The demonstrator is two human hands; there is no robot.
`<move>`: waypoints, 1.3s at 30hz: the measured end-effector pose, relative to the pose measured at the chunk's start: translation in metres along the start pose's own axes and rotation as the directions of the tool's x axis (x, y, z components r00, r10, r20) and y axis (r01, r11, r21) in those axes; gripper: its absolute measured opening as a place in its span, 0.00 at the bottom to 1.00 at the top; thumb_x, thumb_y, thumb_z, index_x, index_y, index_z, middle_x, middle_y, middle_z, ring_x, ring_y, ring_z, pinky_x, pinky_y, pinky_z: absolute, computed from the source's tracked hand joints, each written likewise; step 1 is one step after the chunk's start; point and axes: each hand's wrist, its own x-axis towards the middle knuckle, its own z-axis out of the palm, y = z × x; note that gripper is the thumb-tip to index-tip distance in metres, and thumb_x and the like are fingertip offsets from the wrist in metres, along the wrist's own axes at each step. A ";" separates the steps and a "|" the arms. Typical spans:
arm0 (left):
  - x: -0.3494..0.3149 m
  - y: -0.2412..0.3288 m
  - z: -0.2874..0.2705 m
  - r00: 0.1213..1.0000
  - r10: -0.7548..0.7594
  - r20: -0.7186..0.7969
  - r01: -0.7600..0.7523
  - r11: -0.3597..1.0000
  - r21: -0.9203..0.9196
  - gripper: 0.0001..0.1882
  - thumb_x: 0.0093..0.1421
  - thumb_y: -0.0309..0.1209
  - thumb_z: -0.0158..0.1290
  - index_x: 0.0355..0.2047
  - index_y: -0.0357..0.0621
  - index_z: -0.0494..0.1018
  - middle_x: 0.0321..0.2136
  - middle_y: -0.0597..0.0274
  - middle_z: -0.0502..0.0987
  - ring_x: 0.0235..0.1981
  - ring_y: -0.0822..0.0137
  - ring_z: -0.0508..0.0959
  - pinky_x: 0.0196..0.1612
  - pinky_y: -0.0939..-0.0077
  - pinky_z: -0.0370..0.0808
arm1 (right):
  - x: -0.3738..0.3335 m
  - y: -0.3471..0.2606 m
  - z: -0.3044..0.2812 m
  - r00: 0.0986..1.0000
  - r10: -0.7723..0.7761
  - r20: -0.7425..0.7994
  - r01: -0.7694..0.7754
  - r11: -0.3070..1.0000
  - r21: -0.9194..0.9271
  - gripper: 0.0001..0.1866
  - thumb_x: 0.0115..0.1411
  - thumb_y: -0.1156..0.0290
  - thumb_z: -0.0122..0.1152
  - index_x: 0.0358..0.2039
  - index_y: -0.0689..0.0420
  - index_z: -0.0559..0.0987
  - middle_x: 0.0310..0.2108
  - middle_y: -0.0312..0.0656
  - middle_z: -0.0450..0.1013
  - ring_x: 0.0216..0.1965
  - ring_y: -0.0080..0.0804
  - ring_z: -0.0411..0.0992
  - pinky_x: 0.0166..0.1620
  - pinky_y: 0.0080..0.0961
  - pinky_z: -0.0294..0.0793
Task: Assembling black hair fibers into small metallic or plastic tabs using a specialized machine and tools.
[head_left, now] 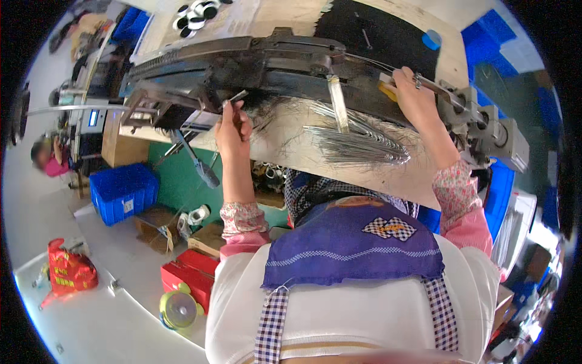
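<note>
My left hand (pixel 233 132) is closed at the front of a long dark metal machine (pixel 267 67), its fingers curled round a small piece with a flat metal tip (pixel 239 96). Farther right, my right hand (pixel 415 98) bends over the machine's rail, thumb and fingers pressed together beside a yellow block (pixel 387 90). What those fingers pinch is hidden. Between my hands, a bundle of thin metal wires (pixel 357 144) lies on the wooden bench (pixel 285 142). A pale flat bar (pixel 337 104) slants down from the machine to the bundle.
Round black and white pieces (pixel 194 15) lie behind the machine, near a black mat (pixel 388 30) with a blue cap (pixel 431 40). Cylindrical machine parts (pixel 485 118) stand at right. On the floor at left are a blue crate (pixel 124 191), a red box (pixel 188 273) and a small fan (pixel 180 309).
</note>
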 end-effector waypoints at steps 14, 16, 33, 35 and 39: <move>-0.085 -0.032 0.213 0.421 -0.471 0.775 0.397 0.864 0.309 0.14 0.67 0.37 0.45 0.28 0.40 0.67 0.13 0.75 0.56 0.12 0.80 0.55 0.15 0.82 0.48 | -0.083 0.011 -0.119 0.994 -0.066 0.089 0.004 0.824 0.566 0.12 0.59 0.65 0.58 0.32 0.62 0.71 0.24 0.52 0.72 0.26 0.55 0.70 0.29 0.37 0.69; -0.074 -0.048 0.218 0.497 -0.525 0.691 0.445 0.838 0.316 0.14 0.67 0.37 0.45 0.28 0.40 0.67 0.14 0.74 0.57 0.12 0.80 0.55 0.14 0.81 0.48 | -0.093 0.018 -0.129 0.978 -0.093 0.187 -0.024 0.838 0.546 0.12 0.59 0.66 0.58 0.32 0.62 0.72 0.24 0.52 0.72 0.26 0.53 0.70 0.30 0.35 0.69; -0.088 -0.051 0.211 0.896 -0.161 0.415 0.168 0.986 0.019 0.14 0.68 0.39 0.44 0.29 0.44 0.68 0.13 0.73 0.57 0.13 0.78 0.54 0.17 0.82 0.51 | 0.039 -0.001 -0.090 0.941 -0.325 0.090 0.138 0.615 0.776 0.13 0.57 0.76 0.55 0.43 0.66 0.77 0.30 0.47 0.77 0.27 0.26 0.73 0.32 0.25 0.73; -0.082 -0.052 0.209 0.886 -0.125 0.446 0.133 0.991 0.014 0.15 0.68 0.40 0.45 0.28 0.43 0.68 0.13 0.72 0.58 0.13 0.77 0.56 0.18 0.81 0.54 | 0.045 0.003 -0.094 0.927 -0.348 0.141 0.096 0.583 0.807 0.14 0.59 0.76 0.53 0.45 0.69 0.75 0.31 0.43 0.77 0.27 0.22 0.73 0.32 0.22 0.75; -0.074 -0.051 0.208 0.833 -0.179 0.523 0.131 0.983 0.128 0.21 0.68 0.49 0.39 0.36 0.42 0.69 0.22 0.63 0.71 0.23 0.71 0.73 0.28 0.77 0.71 | 0.053 0.005 -0.106 0.891 -0.311 0.331 -0.155 0.477 0.865 0.18 0.62 0.73 0.53 0.51 0.65 0.72 0.32 0.44 0.75 0.27 0.26 0.74 0.34 0.22 0.77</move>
